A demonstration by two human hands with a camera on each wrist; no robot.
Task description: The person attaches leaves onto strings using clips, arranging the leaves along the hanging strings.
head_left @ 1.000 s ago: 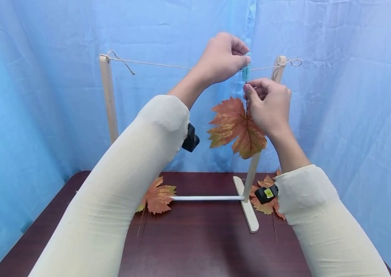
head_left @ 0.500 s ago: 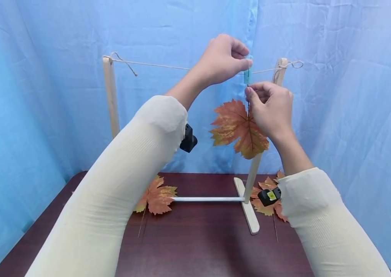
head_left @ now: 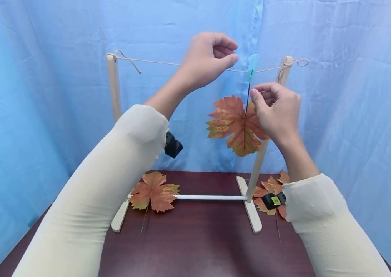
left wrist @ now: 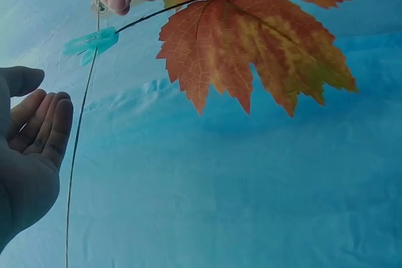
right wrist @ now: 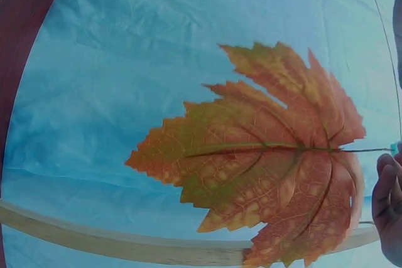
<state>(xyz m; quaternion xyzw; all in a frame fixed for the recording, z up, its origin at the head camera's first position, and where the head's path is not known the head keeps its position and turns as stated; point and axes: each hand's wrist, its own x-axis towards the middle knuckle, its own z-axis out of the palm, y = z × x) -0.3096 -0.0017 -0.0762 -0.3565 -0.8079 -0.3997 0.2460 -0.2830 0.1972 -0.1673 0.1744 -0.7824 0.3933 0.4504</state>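
Observation:
A turquoise clothespin [head_left: 252, 66] is clipped on the string [head_left: 153, 61] and grips the dark stem of an orange artificial maple leaf [head_left: 233, 125], which hangs below it. Left of the clothespin, my left hand [head_left: 205, 61] is in the air, thumb and fingers apart with nothing between them. My right hand [head_left: 281, 111] is just right of the stem, its thumb and fingers loosely bent and overlapping the leaf's right edge. In the left wrist view, the right fingertips [left wrist: 119, 1] show beside the stem, apart from it.
Two wooden posts [head_left: 113, 86] hold up the string, joined low by a white rod [head_left: 212, 197]. On the dark red table [head_left: 188, 246], a leaf [head_left: 153, 192] lies by the left foot and more leaves [head_left: 268, 188] lie beyond the right foot. A blue curtain [head_left: 57, 96] hangs behind.
My left hand has let go of the clothespin and moved left. The right fingers have come off the stem and shifted slightly right. The leaf now hangs from the clothespin, swung a little left.

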